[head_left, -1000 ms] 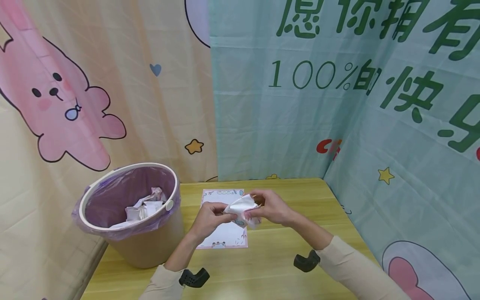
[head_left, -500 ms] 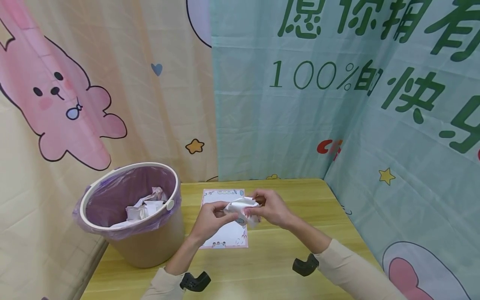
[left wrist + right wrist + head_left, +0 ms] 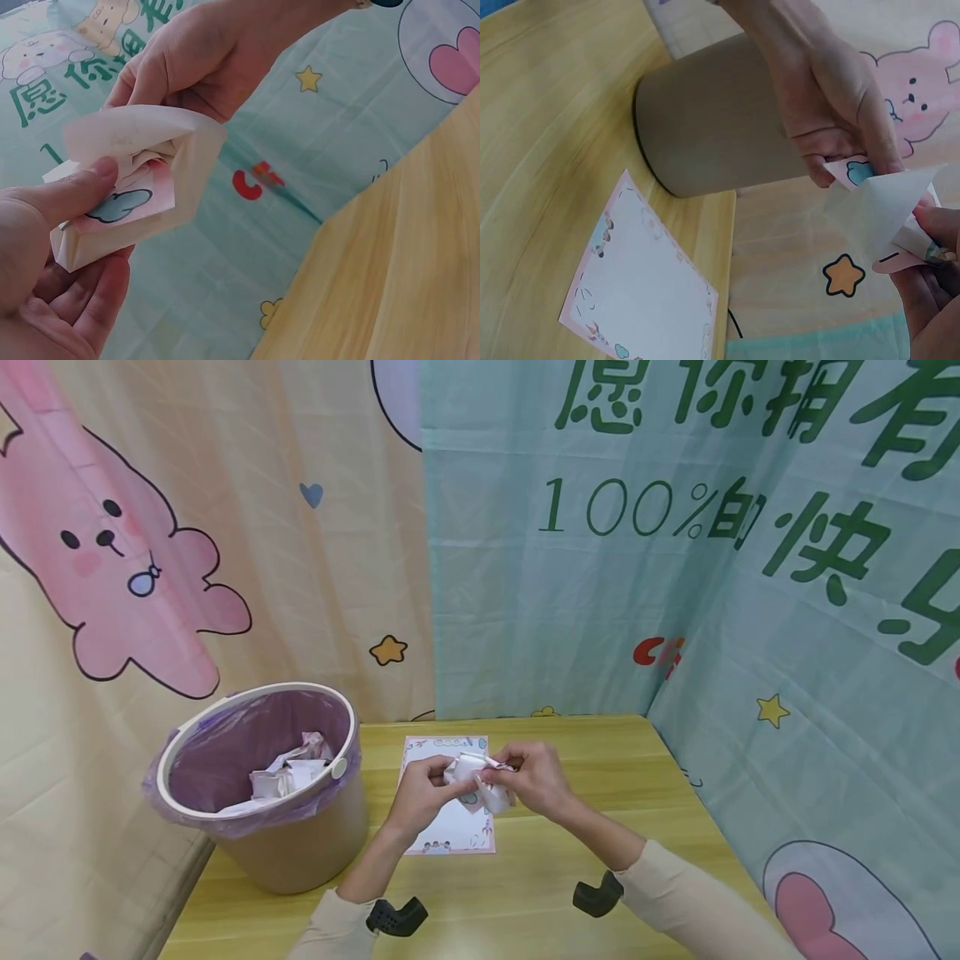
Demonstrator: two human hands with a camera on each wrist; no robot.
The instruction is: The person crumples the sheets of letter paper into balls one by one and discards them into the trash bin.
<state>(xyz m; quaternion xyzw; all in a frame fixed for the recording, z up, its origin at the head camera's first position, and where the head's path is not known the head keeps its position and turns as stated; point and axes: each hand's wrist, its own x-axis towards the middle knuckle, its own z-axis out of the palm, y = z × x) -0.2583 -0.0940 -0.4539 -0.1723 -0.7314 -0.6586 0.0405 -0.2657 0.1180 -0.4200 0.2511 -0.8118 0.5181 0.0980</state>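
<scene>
Both hands hold one crumpled, folded sheet of paper (image 3: 471, 767), white with a pink printed border, above the table. My left hand (image 3: 418, 795) pinches its left side, the thumb lying over a pink corner with a blue cloud print in the left wrist view. My right hand (image 3: 534, 781) pinches the right side, its thumb and fingers on the paper in the right wrist view (image 3: 931, 259). Beneath the hands, a flat sheet of stationery (image 3: 457, 835) with a decorated pink border lies on the table, partly hidden by them.
To the left on the wooden table (image 3: 600, 827) stands a beige trash bin (image 3: 300, 860) lined with a purple bag (image 3: 217, 768). Crumpled papers (image 3: 288, 772) lie inside it. Printed curtains (image 3: 540, 627) hang behind the table and along its right side.
The paper between the hands has been folded into a more compact bundle. My right hand has turned and shifted slightly left over it; the left hand keeps its pinch.
</scene>
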